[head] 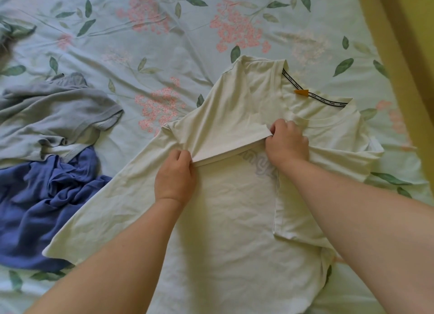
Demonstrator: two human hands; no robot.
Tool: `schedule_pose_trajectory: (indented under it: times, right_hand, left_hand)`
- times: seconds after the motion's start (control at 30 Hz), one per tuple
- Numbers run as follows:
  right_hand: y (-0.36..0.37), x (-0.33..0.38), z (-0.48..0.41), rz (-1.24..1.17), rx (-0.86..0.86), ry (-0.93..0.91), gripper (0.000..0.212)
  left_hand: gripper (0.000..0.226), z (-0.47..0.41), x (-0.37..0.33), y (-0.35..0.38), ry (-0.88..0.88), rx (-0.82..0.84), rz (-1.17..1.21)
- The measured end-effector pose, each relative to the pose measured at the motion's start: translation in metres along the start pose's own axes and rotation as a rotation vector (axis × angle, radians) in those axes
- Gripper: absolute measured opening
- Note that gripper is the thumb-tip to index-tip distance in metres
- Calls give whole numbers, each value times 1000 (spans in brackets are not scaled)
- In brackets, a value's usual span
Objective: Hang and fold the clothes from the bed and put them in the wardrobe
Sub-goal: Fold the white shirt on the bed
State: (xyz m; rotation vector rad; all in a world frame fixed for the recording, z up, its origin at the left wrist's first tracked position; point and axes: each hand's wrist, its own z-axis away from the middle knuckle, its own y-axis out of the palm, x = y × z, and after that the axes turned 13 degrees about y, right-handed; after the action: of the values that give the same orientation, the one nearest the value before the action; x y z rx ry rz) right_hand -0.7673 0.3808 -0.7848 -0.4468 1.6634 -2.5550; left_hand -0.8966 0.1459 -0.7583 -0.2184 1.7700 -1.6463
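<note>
- The cream T-shirt (234,208) lies spread front-up on the bed (141,43), collar away from the person; flat like this, each fold can be laid square on the sheet.
- The left grip (175,173) pinches one end of the sleeve (218,130) hem, thumb and curled fingers closed on the cloth; the right grip (287,142) pinches the other end the same way, just below the collar; held at both ends, the hem runs taut and straight, which I judge is meant to carry the sleeve across the chest without wrinkles.
- The shirt's other side panel (305,196) is already turned in over the body, its edge running down the middle; so the fold looks about half made, and this shirt is not yet ready for the wardrobe, which is out of view.
- The grey garment (51,111) and the blue garment (47,208) lie crumpled together near the shirt's spread side, the grey partly over the blue; probably set aside to keep the folding patch free.
- Count: three garments in view, one cream, one grey, one blue; two grips, both on the one sleeve; one orange tag (301,92) inside the collar; a dark shape at the far edge of the bed is too cut off to name.
</note>
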Motion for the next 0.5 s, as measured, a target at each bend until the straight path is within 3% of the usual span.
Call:
schedule_pose_trajectory:
  times: [0.17,0.33,0.4,0.5]
  right_hand:
    - [5,-9,-2,86,0,-72,8]
    - [-18,-21,3,-8,105,-185,35]
    - [-34,-38,5,-73,12,-189,42]
    - [-60,-78,2,-104,-141,-33,50]
  left_hand:
    - [3,5,7,5,117,104,-130]
    - [19,-34,-20,-8,92,113,-253]
    - [21,-70,-40,-14,162,89,-216]
    - [32,-137,-72,-18,173,145,-168]
